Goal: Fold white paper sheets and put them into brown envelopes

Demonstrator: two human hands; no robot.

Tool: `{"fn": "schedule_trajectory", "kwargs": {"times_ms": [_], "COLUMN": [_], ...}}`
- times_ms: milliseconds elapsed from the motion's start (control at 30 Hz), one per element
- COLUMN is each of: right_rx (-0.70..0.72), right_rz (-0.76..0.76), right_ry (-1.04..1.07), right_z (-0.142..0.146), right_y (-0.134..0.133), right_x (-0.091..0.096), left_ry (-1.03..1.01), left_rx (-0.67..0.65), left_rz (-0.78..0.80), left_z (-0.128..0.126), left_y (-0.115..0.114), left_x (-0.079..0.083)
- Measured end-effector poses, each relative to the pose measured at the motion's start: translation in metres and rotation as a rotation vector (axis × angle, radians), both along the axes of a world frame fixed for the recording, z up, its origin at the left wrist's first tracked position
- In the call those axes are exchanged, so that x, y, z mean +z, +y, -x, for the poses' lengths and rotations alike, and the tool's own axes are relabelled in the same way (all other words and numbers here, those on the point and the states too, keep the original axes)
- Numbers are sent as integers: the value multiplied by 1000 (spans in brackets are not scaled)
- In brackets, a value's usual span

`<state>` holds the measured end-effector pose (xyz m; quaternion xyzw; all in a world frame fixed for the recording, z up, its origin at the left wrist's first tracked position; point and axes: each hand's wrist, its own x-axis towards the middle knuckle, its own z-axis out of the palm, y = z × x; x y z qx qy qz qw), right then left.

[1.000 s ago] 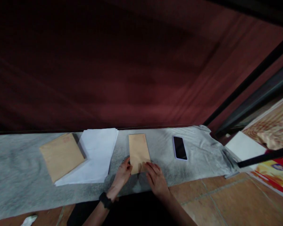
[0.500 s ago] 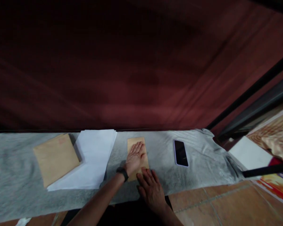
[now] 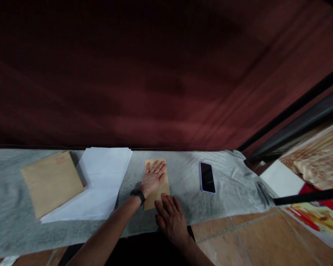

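Observation:
A small brown envelope (image 3: pixel 161 189) lies on the grey cloth (image 3: pixel 183 181) in the middle. My left hand (image 3: pixel 152 177), with a black wristband, lies flat on the envelope with its fingers stretched out. My right hand (image 3: pixel 170 218) rests flat at the envelope's near edge, its fingertips touching it. Neither hand holds anything.
A stack of white paper sheets (image 3: pixel 100 181) lies to the left, with a larger brown envelope (image 3: pixel 51 183) partly on it. A black phone (image 3: pixel 207 177) lies to the right. A dark red curtain hangs behind. Tiled floor and colourful printed sheets (image 3: pixel 316 214) are at the right.
My left hand moved from the envelope's near corner onto its top and now presses flat there. My right hand slid back slightly to the near edge. The view shifted a little rightward.

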<state>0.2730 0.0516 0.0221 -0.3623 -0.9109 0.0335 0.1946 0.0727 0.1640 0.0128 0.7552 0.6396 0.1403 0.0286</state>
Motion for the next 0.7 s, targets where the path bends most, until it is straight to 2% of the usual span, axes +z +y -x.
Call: {"fn": "schedule_trajectory", "kwargs": {"times_ms": [367, 533, 700], "right_rx": [5, -2, 8], "right_rz": [54, 113, 227], "right_ry": [23, 109, 256], "right_z": [0, -1, -9], "right_y": [-1, -1, 10], "right_x": [2, -4, -11], "left_ry": [-88, -105, -64], "left_rx": [-161, -201, -249], "left_rz": [-51, -18, 2], "left_z": [0, 0, -5], "left_y": [-56, -84, -122], "left_x": [-1, -1, 5]}}
